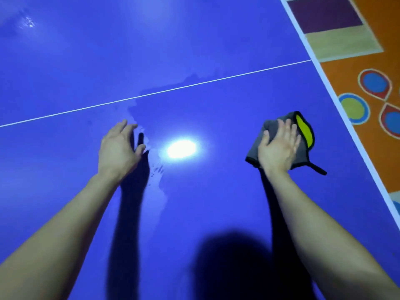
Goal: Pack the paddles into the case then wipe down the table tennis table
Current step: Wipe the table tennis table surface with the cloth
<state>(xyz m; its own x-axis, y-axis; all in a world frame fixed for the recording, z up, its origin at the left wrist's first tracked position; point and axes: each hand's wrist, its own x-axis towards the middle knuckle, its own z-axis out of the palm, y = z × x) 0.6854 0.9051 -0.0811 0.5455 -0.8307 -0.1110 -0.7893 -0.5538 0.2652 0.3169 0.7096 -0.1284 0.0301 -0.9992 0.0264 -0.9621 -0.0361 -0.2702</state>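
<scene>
Pressing one cloth [303, 135] on one table [216, 50]: right hand [278, 146].

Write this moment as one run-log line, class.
phase: wiping | right hand: presses grey cloth on blue table | left hand: open, empty | damp streaks near white line

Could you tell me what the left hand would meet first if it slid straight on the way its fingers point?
Nothing solid, as far as the picture shows: ahead of the left hand lies only bare blue table, crossed by its painted white line.
</scene>
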